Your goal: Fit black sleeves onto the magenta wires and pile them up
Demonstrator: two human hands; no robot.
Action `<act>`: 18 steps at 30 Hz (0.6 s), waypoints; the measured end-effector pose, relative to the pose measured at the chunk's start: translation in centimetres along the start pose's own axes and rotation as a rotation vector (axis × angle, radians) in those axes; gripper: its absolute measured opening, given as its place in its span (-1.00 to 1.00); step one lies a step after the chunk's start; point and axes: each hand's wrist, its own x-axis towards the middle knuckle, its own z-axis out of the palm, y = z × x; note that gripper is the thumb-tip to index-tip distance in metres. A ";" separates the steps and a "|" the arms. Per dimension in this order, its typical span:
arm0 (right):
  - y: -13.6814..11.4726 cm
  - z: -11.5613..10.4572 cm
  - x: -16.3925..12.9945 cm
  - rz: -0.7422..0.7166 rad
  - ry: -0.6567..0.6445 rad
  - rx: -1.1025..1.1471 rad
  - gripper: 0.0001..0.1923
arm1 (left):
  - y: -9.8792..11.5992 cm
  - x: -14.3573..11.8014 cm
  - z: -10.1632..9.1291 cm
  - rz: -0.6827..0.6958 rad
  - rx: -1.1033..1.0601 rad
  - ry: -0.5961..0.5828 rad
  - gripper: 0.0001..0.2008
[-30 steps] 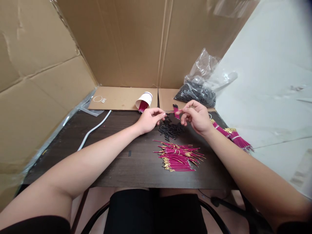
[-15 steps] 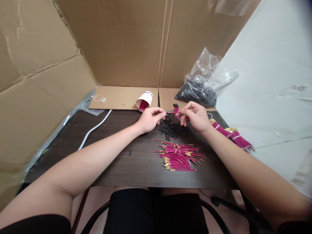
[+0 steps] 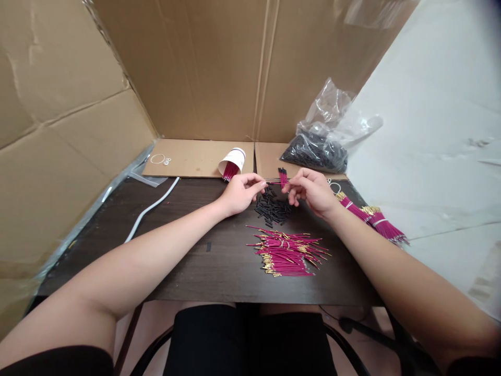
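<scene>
While both hands pinch a magenta wire, black sleeves beneath

Bare forearms, black shorts, black sleeves

Your bench is dark wood-grain board with a matt, faintly streaked face. The loose wires in front of you wear smooth magenta plastic insulation and end in shiny gold-coloured metal tips; the bundled wires at your right look the same. The short sleeves heaped between your hands are matt black plastic tubing. Behind them the bag is thin clear film, glossy and crinkled. The cup is white paper. All around you the cardboard is brown, dull and creased. The cable is smooth white plastic.
</scene>
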 end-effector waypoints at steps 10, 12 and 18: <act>-0.1 -0.2 0.2 0.059 -0.023 0.020 -0.56 | 0.1 -0.1 0.0 -0.006 0.009 0.006 -0.87; -0.1 -0.1 0.2 0.074 -0.031 0.031 -0.57 | 0.0 -0.1 0.0 -0.004 0.003 0.007 -0.87; 0.1 -0.2 0.3 0.101 -0.026 0.037 -0.59 | -0.2 0.0 0.1 -0.006 0.011 0.015 -0.86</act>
